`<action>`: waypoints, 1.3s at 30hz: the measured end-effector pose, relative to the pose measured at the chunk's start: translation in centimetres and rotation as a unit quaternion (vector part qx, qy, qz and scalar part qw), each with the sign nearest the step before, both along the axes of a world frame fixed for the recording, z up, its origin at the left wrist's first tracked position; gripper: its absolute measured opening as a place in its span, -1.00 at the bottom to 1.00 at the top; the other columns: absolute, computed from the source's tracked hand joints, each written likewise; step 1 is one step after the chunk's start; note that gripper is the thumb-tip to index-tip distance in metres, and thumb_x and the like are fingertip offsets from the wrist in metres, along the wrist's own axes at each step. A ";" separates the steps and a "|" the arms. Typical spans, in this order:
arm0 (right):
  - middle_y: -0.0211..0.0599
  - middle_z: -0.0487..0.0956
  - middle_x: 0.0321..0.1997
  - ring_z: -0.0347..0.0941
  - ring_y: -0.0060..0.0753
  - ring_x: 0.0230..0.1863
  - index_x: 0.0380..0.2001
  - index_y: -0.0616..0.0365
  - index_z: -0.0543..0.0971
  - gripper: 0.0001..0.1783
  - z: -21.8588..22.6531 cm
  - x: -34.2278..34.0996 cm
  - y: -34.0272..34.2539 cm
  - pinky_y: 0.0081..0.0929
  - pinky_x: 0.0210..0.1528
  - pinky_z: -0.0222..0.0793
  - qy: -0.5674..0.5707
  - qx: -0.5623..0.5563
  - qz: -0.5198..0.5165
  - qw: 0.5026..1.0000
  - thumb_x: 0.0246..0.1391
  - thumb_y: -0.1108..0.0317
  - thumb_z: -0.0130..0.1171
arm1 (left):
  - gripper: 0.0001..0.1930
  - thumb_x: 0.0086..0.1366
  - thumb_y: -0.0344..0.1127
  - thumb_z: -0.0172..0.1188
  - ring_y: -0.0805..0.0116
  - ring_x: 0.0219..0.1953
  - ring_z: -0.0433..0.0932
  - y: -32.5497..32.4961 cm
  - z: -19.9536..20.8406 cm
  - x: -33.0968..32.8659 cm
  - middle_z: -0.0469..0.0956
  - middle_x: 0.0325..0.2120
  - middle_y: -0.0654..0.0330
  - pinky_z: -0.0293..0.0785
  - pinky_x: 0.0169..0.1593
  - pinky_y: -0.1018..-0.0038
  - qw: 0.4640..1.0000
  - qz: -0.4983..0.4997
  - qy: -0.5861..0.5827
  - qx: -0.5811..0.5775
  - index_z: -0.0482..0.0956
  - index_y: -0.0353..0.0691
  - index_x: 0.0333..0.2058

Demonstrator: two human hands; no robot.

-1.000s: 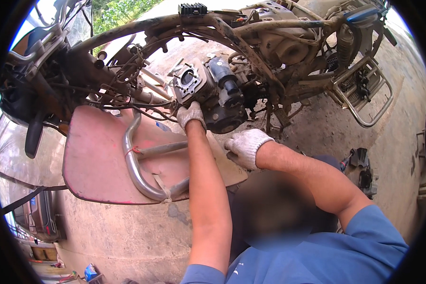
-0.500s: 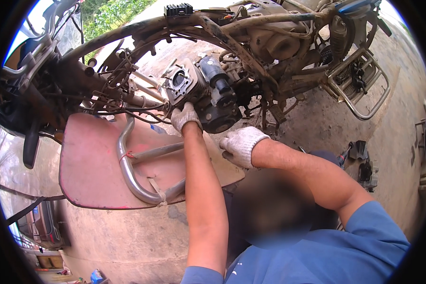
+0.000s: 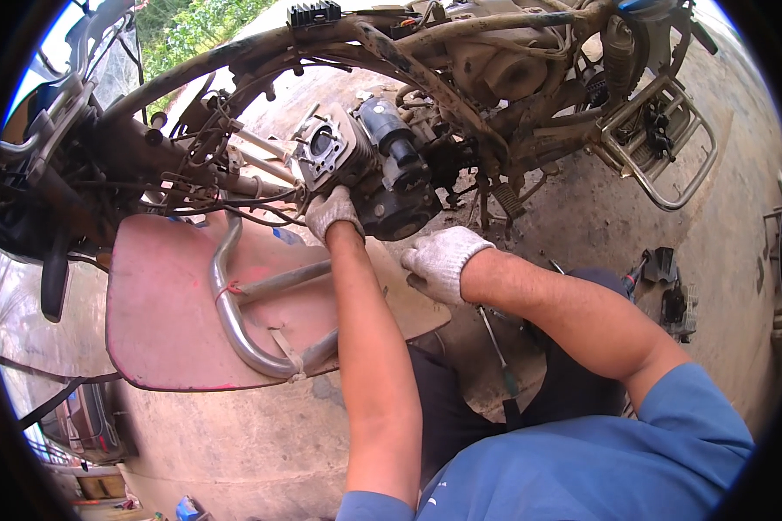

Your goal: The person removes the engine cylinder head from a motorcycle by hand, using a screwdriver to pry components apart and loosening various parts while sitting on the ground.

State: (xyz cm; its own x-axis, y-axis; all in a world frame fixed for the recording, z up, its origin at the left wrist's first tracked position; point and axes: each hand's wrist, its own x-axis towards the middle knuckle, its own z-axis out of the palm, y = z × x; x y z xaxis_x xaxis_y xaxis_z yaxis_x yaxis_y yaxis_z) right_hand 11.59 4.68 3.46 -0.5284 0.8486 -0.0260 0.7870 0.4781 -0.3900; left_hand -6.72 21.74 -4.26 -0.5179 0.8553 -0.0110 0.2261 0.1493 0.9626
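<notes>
A dirty motorcycle engine [image 3: 381,178] sits beneath the frame, its cylinder top [image 3: 323,149] laid open with a round bore and studs. My left hand [image 3: 332,213], in a whitish knitted glove, grips the engine's lower front just below the cylinder; some fingers are hidden behind it. Close to the round dark side cover [image 3: 400,217] is my right hand [image 3: 443,263], gloved too, apart from the engine. Its fingers are curled together, and whatever they may hold is out of sight.
A pinkish board [image 3: 165,304] with a bent chrome tube [image 3: 235,326] lies at left. The motorcycle frame [image 3: 235,65] arches overhead. Between my legs lies a screwdriver [image 3: 498,347]. Dark loose parts [image 3: 676,300] rest on the ground at right, below a metal rack [image 3: 669,204].
My view has shifted slightly. Both hands keep nearly the same places at the engine. The screwdriver and my legs now show where a blurred dark patch was.
</notes>
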 end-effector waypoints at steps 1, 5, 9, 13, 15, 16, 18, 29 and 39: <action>0.00 0.75 -0.17 0.70 0.07 -0.11 -0.23 0.17 0.73 -0.70 0.0 0.0 0.0 -0.03 -0.07 0.62 -0.001 -0.001 0.001 1.000 0.19 0.18 0.19 | -0.57 0.10 -0.23 0.35 0.20 -0.29 0.68 -0.1 0.1 0.2 0.77 -0.29 0.01 0.58 -0.06 0.30 1.000 -0.003 0.006 -0.005 0.74 -0.45 -0.13; -0.01 0.75 -0.18 0.71 0.06 -0.11 -0.20 0.15 0.73 -0.70 0.0 0.0 0.1 -0.03 -0.06 0.62 -0.008 -0.015 -0.003 1.000 0.19 0.19 0.19 | -0.59 0.10 -0.17 0.34 0.07 -0.28 0.71 -0.5 -0.1 0.7 0.76 -0.30 -0.09 0.58 -0.05 0.23 0.989 0.035 0.142 -0.023 0.74 -0.42 -0.19; -0.01 0.75 -0.17 0.71 0.06 -0.11 -0.19 0.14 0.73 -0.71 0.2 0.2 0.2 -0.03 -0.07 0.62 -0.012 -0.029 -0.007 0.999 0.19 0.19 0.19 | -0.59 0.11 -0.18 0.32 0.06 -0.28 0.71 -0.4 -0.5 0.6 0.77 -0.29 -0.08 0.59 -0.05 0.21 0.998 0.014 0.058 0.014 0.74 -0.41 -0.18; -0.02 0.75 -0.17 0.70 0.05 -0.10 -0.17 0.14 0.72 -0.71 0.5 0.8 0.4 -0.04 -0.05 0.62 -0.014 -0.024 -0.018 0.999 0.20 0.19 0.20 | -0.62 0.11 -0.20 0.32 0.07 -0.28 0.72 -0.7 -0.3 0.9 0.77 -0.31 -0.07 0.59 -0.05 0.24 0.998 0.033 0.050 0.021 0.76 -0.39 -0.20; -0.02 0.75 -0.16 0.70 0.05 -0.09 -0.16 0.14 0.72 -0.70 0.7 1.2 0.5 -0.05 -0.04 0.62 -0.010 -0.020 -0.025 0.999 0.20 0.18 0.20 | -0.64 0.10 -0.19 0.32 0.02 -0.25 0.73 -1.2 -0.1 1.2 0.77 -0.31 -0.08 0.59 -0.03 0.21 0.992 0.046 0.120 -0.001 0.77 -0.34 -0.22; -0.03 0.75 -0.16 0.70 0.04 -0.09 -0.16 0.14 0.71 -0.70 0.8 1.4 0.6 -0.05 -0.04 0.61 -0.006 -0.014 -0.029 0.999 0.20 0.18 0.20 | -0.64 0.10 -0.18 0.31 0.00 -0.24 0.73 -1.4 0.1 1.4 0.77 -0.30 -0.08 0.59 -0.03 0.20 0.989 0.048 0.141 0.001 0.77 -0.32 -0.22; -0.03 0.75 -0.16 0.70 0.03 -0.09 -0.16 0.14 0.71 -0.70 1.1 1.8 0.8 -0.06 -0.03 0.61 -0.009 -0.017 -0.039 0.999 0.21 0.18 0.20 | -0.64 0.10 -0.17 0.31 -0.03 -0.23 0.73 -1.8 0.3 1.7 0.76 -0.30 -0.09 0.59 -0.02 0.19 0.986 0.051 0.158 0.015 0.77 -0.30 -0.22; 0.00 0.76 -0.16 0.72 0.04 -0.12 -0.16 0.15 0.76 -0.71 0.4 1.3 0.5 -0.05 -0.08 0.62 -0.013 -0.048 -0.028 0.998 0.17 0.24 0.22 | -0.48 0.06 -0.09 0.32 -0.14 -0.11 0.72 -1.5 0.9 2.3 0.74 -0.15 -0.17 0.58 0.06 0.14 0.973 0.079 0.210 -0.059 0.73 -0.36 -0.08; 0.01 0.76 -0.19 0.72 0.06 -0.12 -0.19 0.18 0.75 -0.69 0.6 2.0 0.3 -0.05 -0.08 0.62 -0.015 -0.030 -0.015 0.999 0.20 0.20 0.19 | -0.52 0.12 -0.08 0.30 -0.22 -0.11 0.70 -1.7 0.7 2.4 0.74 -0.18 -0.19 0.56 0.07 0.06 0.972 0.054 0.228 0.000 0.73 -0.37 -0.11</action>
